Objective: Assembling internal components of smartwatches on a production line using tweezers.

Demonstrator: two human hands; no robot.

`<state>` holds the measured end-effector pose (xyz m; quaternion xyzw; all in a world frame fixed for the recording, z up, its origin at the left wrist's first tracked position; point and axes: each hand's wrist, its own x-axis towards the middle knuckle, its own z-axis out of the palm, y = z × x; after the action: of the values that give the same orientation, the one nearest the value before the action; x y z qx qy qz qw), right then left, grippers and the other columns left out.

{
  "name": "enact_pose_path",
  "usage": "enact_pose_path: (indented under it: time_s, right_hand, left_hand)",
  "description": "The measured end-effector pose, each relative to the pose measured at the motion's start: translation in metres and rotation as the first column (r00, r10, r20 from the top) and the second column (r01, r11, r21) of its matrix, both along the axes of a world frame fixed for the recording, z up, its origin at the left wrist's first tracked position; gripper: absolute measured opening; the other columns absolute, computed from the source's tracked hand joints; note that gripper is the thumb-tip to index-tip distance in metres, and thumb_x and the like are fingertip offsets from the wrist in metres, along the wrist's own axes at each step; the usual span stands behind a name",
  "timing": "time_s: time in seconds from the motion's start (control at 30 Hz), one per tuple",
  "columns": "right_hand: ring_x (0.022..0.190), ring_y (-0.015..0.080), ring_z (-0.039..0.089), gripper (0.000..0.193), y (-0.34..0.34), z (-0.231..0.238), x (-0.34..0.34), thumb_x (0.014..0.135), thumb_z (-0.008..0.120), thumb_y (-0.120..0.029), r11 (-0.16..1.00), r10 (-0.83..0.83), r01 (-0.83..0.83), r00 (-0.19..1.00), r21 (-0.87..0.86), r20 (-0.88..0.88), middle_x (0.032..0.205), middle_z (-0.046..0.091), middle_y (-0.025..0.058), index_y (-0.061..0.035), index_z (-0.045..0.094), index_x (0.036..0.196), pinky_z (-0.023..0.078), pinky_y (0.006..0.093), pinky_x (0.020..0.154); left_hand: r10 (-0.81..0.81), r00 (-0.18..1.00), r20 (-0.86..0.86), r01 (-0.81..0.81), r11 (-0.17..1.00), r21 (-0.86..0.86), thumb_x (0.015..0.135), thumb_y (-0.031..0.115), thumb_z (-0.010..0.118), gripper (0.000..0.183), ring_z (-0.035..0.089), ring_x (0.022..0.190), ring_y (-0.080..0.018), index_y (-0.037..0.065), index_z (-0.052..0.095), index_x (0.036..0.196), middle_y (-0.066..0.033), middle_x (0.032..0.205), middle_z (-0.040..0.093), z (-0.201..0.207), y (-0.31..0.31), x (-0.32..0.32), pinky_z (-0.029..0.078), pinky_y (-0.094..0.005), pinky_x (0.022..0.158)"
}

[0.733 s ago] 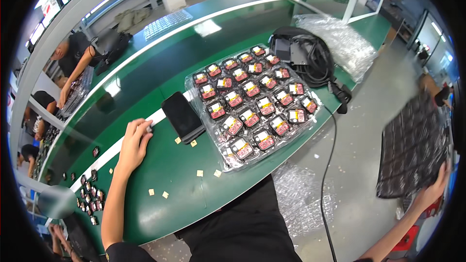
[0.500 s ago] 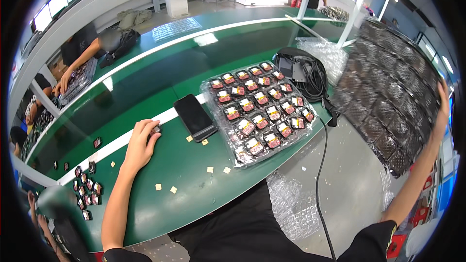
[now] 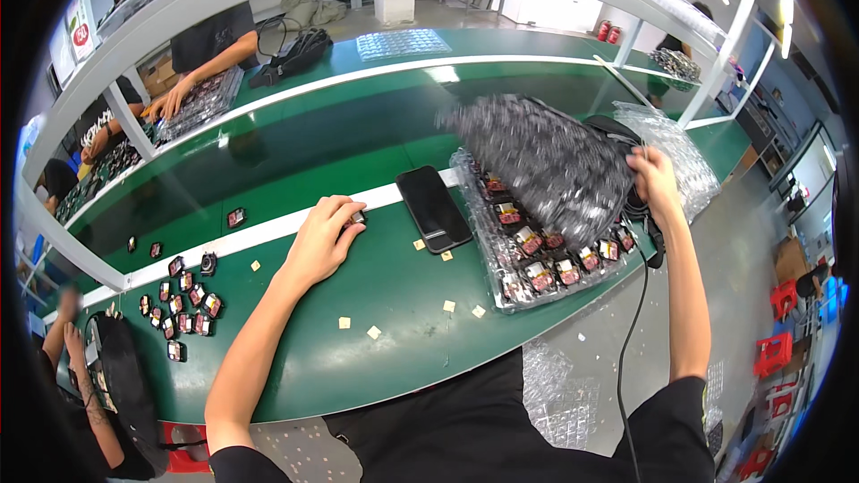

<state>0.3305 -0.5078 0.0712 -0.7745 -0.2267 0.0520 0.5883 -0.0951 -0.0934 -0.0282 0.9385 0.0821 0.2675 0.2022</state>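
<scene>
My right hand (image 3: 656,181) grips the edge of a dark, dimpled plastic tray (image 3: 546,156), smeared by motion. That tray is tilted over a clear plastic tray (image 3: 501,291) and hides much of it. Rows of small black devices (image 3: 540,275) with white, red and yellow labels sit in the clear tray's pockets. On the bench, my left hand (image 3: 324,241) is closed around a small black device (image 3: 357,218), mostly covered by the fingers. A black phone (image 3: 433,209) lies between my left hand and the clear tray.
Loose small black devices (image 3: 186,300) cluster on the green bench (image 3: 295,376) at the left. Small yellowish squares (image 3: 374,332) are scattered nearby. A black cable (image 3: 633,331) hangs over the bench's front edge. Bubble wrap (image 3: 671,161) lies at the right. Co-workers' hands (image 3: 170,100) work at far left.
My right hand has swung the dark plastic tray leftward from the right side, over the clear tray. My left hand remains closed on the small device. The view has shifted.
</scene>
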Motion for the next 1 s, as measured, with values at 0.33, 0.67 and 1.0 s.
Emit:
enact_pose_path:
  time_s: [0.33,0.67,1.0]
  right_hand:
    - [0.058,0.0001,0.037,0.031,-0.067,-0.033,-0.098,0.1,0.081,-0.011,0.927,-0.18,0.286,0.906,-0.241,0.382,0.06,0.049,-0.0084,-0.0034,0.058,0.08,0.026,0.0267,0.053]
    - [0.065,-0.0008,0.036,0.028,-0.211,-0.113,-0.14,0.118,0.058,-0.037,0.76,-0.638,0.647,0.761,-0.065,0.12,0.083,0.049,-0.0123,-0.0125,0.072,0.114,0.027,0.0192,0.054]
    - [0.055,0.0074,0.056,0.021,-0.1,-0.165,-0.364,0.108,0.071,-0.012,0.979,-0.061,-0.046,0.861,-0.196,-0.504,0.076,0.072,0.0057,0.006,0.079,0.117,0.039,0.0233,0.048]
  left_hand:
    - [-0.014,1.0,0.007,0.014,0.999,-0.037,0.098,0.007,0.078,0.033,0.065,0.113,-0.0334,0.002,0.071,0.13,-0.0122,0.124,0.068,-0.002,0.002,0.006,0.054,-0.0443,0.1]
    - [-0.098,0.987,-0.128,0.088,0.993,-0.082,0.085,0.023,0.094,0.042,0.065,0.101,-0.0281,0.006,0.08,0.121,-0.0076,0.117,0.068,0.008,-0.027,-0.036,0.055,-0.041,0.091]
    - [-0.138,0.965,-0.224,0.094,0.976,-0.196,0.081,0.024,0.096,0.053,0.064,0.106,-0.0272,0.009,0.078,0.129,-0.0068,0.119,0.066,0.005,-0.02,-0.091,0.049,-0.0384,0.092]
